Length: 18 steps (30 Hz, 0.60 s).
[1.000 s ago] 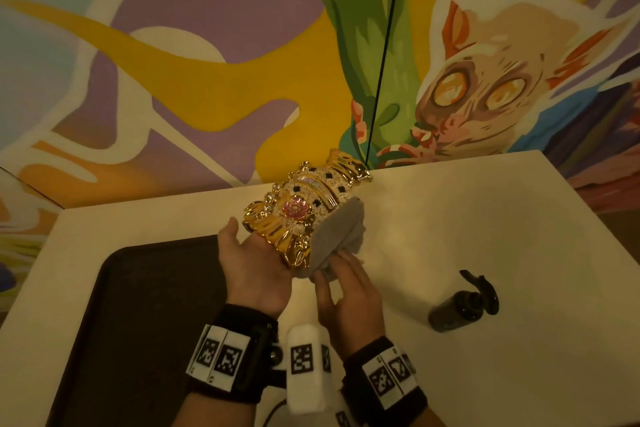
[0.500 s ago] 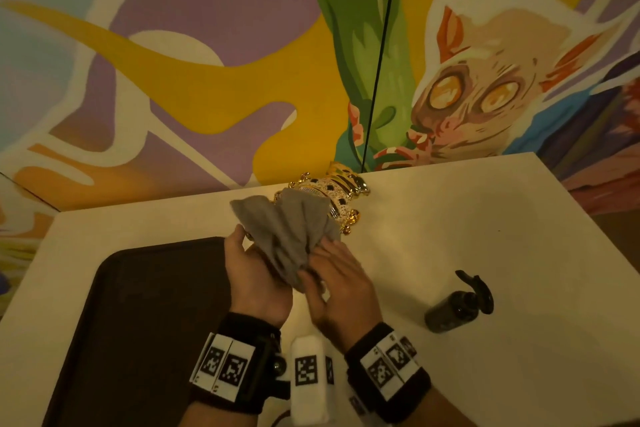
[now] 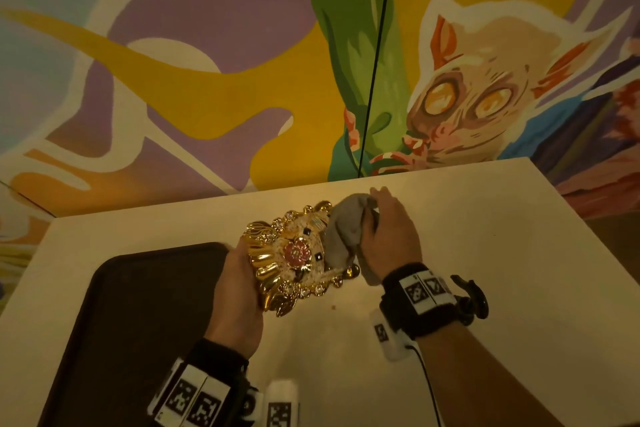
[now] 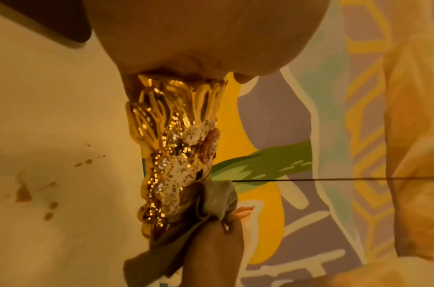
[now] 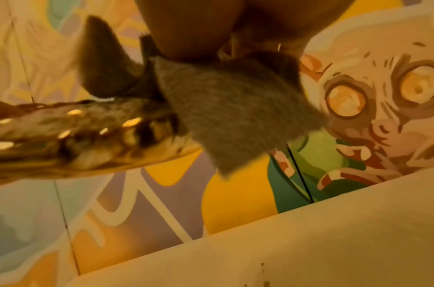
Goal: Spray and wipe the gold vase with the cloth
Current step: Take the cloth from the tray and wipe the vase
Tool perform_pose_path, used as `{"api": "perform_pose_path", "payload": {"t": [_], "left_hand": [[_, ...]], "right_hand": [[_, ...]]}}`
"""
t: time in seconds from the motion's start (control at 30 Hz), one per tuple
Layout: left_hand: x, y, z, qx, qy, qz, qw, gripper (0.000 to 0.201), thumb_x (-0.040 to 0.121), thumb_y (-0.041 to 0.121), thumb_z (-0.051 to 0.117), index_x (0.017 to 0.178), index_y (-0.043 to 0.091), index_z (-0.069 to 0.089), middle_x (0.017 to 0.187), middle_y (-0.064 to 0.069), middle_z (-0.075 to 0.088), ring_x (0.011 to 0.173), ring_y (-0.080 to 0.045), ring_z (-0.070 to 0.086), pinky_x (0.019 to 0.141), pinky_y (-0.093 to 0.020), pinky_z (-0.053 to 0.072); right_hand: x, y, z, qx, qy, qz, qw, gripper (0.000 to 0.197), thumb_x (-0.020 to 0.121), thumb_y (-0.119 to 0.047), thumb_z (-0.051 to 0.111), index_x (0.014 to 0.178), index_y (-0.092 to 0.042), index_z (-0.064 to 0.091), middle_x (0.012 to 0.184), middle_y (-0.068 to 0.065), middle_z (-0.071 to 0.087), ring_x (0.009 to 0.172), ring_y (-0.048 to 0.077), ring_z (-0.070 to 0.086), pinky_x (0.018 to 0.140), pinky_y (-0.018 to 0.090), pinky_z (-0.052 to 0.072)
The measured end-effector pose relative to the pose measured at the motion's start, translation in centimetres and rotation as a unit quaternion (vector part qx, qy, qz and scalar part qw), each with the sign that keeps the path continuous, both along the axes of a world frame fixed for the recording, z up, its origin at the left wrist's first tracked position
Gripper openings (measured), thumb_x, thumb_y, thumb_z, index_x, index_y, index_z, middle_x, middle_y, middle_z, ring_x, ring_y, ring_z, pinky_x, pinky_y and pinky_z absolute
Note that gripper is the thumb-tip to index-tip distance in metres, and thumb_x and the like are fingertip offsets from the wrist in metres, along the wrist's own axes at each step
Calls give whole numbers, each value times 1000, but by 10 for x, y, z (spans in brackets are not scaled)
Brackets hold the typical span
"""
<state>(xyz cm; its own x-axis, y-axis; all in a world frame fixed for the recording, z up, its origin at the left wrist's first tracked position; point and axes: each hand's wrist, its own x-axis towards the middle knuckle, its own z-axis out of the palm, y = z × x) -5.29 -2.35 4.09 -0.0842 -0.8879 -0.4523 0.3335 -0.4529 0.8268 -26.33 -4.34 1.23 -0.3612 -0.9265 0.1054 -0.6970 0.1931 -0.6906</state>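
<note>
Presently, vase: the gold vase is held tilted above the white table, just beside the dark tray.
Left hand: the left hand is wrapped around the vase's lower end.
Right hand: the right hand is closed on the grey cloth, which is pressed against the vase's upper side.
Spray bottle: the black spray bottle is partly hidden behind the right wrist.
Table marks: brown drips are seen on the tabletop.

Dark tray on white table, painted cat mural behind
</note>
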Motion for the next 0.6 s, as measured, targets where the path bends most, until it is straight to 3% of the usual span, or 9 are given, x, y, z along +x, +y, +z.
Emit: {"api": "perform_pose_path", "payload": {"t": [0.1,0.2,0.27,0.33,0.43,0.5,0.6], "left_hand": [[-6,2,5,7,-89,5,996,37,99,43,41,104,19,68,100,-8,75,96,-26,68,88,-45,50],[-13,0,4,6,-158,-32,987,44,100,46,35,92,19,69,89,-8,74,86,-24,66,80,-41,48],[-16,0,2,-6,-196,-61,979,50,101,45,32,88,16,70,78,-5,75,78,-22,66,69,-33,47],[-18,-1,2,-18,-212,-78,974,51,102,42,30,85,14,69,71,-2,74,71,-17,67,64,-30,46],[-20,-3,2,-25,-203,-78,976,48,104,31,28,76,19,65,56,6,72,54,-2,67,61,-28,47],[-20,-3,3,-20,-202,-86,975,49,104,32,28,76,18,65,55,6,72,59,-7,67,63,-29,48],[-11,-4,1,-18,-223,-115,968,50,101,42,32,83,12,68,75,-6,75,78,-23,68,74,-35,49]], "right_hand": [[14,8,9,-31,18,-6,999,31,96,-23,49,125,-12,53,139,8,51,131,25,42,110,39,33],[52,19,22,-89,56,132,986,23,93,-23,54,114,-16,60,122,4,63,117,19,54,102,34,39],[58,14,20,-86,57,155,983,18,92,-27,53,109,-23,60,110,1,67,106,17,58,94,33,47],[56,8,21,-75,29,128,988,14,92,-33,49,105,-32,55,99,-2,68,94,17,62,81,37,53],[77,13,30,-107,66,229,965,18,90,-23,51,105,-26,62,101,4,70,94,22,65,83,38,54],[77,14,33,-98,51,254,961,20,90,-17,52,106,-22,63,102,5,71,95,22,64,84,37,54],[47,-4,30,-8,-52,160,986,15,94,-18,50,104,-26,57,96,1,68,88,18,64,78,35,55]]}}
